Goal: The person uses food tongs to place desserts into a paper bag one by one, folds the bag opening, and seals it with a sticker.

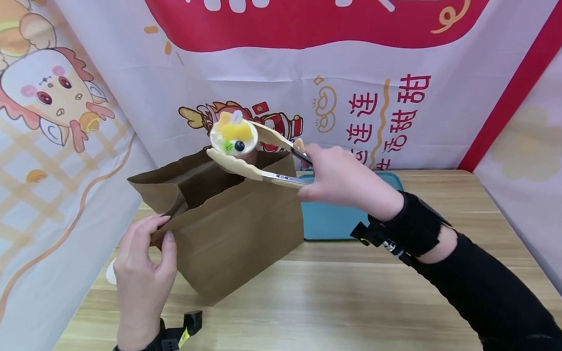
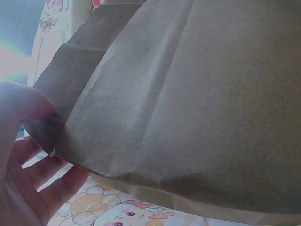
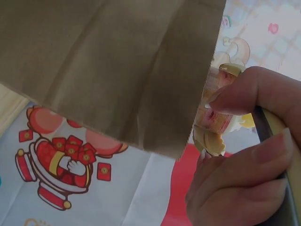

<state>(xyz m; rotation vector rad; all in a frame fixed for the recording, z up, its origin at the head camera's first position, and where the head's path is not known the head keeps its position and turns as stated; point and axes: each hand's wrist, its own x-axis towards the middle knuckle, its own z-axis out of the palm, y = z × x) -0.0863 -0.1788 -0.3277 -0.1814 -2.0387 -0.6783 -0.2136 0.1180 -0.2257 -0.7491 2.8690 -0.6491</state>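
Note:
My right hand (image 1: 343,179) grips cream-tipped tongs (image 1: 283,179) above the opening of a brown paper bag (image 1: 244,237). Between the tong tips sits a small dessert cup (image 1: 235,136), topped with yellow fruit, a blueberry and a green sprig. Pink layers show through the cup's side (image 3: 218,115) in the right wrist view, partly behind the bag's edge. My left hand (image 1: 145,266) pinches the near left corner of the bag's rim between thumb and fingers; the left wrist view shows the thumb lying on the paper (image 2: 84,117). The bag's bottom inside is hidden.
A teal tray (image 1: 331,220) lies on the wooden table (image 1: 350,306) behind and right of the bag. A white round object (image 1: 111,272) peeks out beside my left hand. Printed cloth walls (image 1: 286,72) enclose the back and both sides.

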